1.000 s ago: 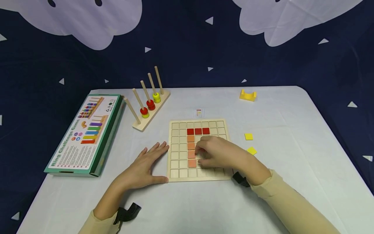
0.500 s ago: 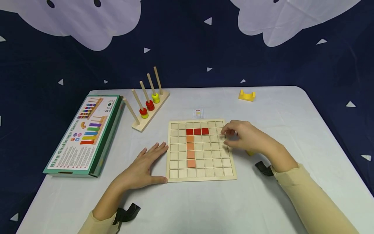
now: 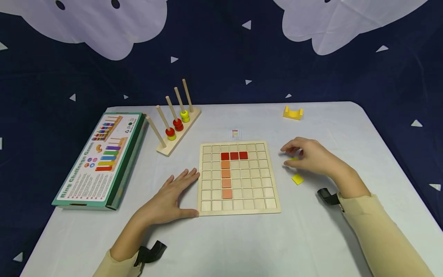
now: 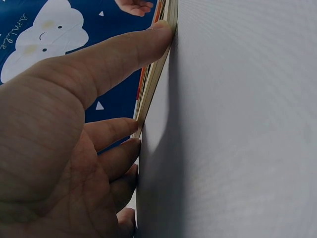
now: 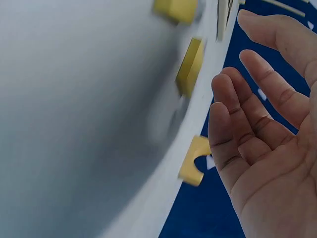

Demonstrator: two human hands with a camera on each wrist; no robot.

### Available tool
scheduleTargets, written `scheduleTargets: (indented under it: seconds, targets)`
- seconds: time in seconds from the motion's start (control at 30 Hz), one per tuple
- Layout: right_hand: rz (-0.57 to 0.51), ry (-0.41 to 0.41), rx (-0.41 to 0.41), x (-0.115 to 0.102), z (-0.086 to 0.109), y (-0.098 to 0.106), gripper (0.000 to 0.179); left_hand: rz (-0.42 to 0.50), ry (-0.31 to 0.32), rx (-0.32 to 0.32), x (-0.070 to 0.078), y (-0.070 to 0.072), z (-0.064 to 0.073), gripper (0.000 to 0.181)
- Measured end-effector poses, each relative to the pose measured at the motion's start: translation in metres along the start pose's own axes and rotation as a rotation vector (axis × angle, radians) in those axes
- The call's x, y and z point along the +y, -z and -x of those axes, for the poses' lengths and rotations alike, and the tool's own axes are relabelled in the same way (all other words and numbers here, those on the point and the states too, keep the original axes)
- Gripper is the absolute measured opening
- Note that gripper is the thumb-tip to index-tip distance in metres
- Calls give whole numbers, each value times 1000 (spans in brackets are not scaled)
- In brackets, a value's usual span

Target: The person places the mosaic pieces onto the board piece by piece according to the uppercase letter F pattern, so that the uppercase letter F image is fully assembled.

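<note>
My left hand [image 3: 166,202] lies with fingers spread, its thumb and index fingertip at the left edge of a wooden grid board [image 3: 242,212]. In the left wrist view the thumb [image 4: 124,54] presses along that board edge. The board holds several red tiles [image 3: 234,156] in a row and a column of orange tiles [image 3: 226,174] below. To the board's right, my right hand [image 3: 313,156] hovers with loosely bent fingers and nothing between them. One yellow tile [image 3: 293,159] shows partly under its fingertips; another yellow tile [image 3: 297,179] lies nearer me.
A green-edged game box [image 3: 97,161] lies at the left. Beside it stands a wooden peg rack [image 3: 169,148] with red and yellow rings. A small printed pattern card [image 3: 235,134] lies behind the board. Toward the back right is a yellow notched block [image 3: 293,113].
My right hand has lifted off the board and moved right, over the farther yellow tile. The tiles on the board look the same, and my left hand stays at the board's edge.
</note>
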State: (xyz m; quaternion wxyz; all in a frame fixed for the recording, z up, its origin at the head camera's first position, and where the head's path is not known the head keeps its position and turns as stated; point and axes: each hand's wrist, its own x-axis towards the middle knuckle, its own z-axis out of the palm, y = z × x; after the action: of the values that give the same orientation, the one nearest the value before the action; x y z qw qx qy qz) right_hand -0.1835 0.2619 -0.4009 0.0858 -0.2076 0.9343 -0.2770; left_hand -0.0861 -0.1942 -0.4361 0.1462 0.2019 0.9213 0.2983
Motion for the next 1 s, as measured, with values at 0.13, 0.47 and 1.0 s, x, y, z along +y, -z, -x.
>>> scheduleTargets:
  seconds: [0.13,0.47,1.0]
  targets:
    - [-18,-53,3,10,1,4,41,2,-2,2,0,0,0,110]
    - [-46,-114,-37,24,4,5,48,2,-7,-1,-1,0,0,110]
    - [-21,-70,-9,32,10,1,37,-3,-7,0,-1,0,0,110]
